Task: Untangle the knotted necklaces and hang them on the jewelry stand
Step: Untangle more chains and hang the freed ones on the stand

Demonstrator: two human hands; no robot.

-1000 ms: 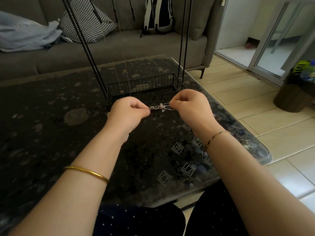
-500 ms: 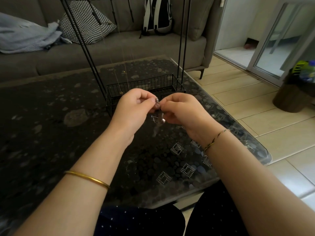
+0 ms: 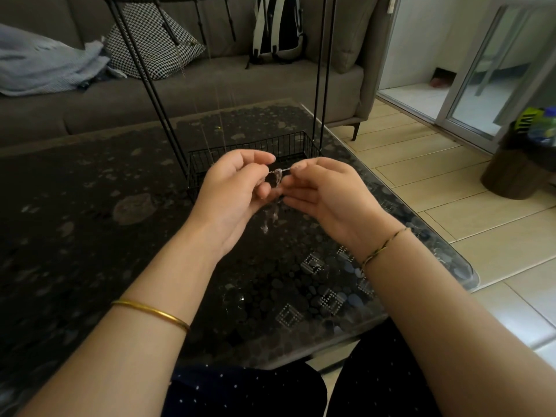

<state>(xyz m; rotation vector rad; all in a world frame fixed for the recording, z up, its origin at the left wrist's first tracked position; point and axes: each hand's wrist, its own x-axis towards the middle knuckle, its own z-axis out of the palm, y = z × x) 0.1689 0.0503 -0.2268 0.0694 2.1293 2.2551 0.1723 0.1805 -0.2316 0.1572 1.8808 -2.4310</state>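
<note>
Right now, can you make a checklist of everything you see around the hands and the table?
Surface: dark patterned glass table.
Job's things: knotted necklaces pinched between both hands, loose end dangling; black wire jewelry stand behind, thin chains hanging inside.
Clutter: nothing seen on the table.
Grippers: left hand and right hand both pinch the chain.
Cables: nothing seen.
Surroundings: grey sofa, checked cushion, backpack, tiled floor.
</note>
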